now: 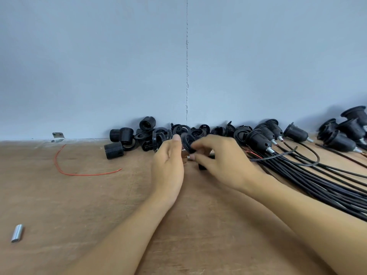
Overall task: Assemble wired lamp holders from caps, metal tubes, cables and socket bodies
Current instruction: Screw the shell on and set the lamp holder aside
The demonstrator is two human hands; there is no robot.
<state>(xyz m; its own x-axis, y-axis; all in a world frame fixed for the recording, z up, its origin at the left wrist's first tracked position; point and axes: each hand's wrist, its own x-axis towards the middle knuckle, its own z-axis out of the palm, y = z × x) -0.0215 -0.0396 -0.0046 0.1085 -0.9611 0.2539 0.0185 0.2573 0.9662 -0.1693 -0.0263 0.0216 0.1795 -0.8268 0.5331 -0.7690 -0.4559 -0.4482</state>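
We held the black cap (187,142) mid-table, close before the wall (119,66), our left hand (168,161) pinching 1 side of its rim and our right hand (222,161) curled on the other; a silvery piece (191,157) beneath was mostly hidden. We judged the step wanted the cap square while threading. Loose caps (158,135) crowded 12 o'clock, wired holders (258,139) and cables (317,181) 3 o'clock; bare table (79,195) toward 8 o'clock, past 1 stray metal tube (17,233), gave room
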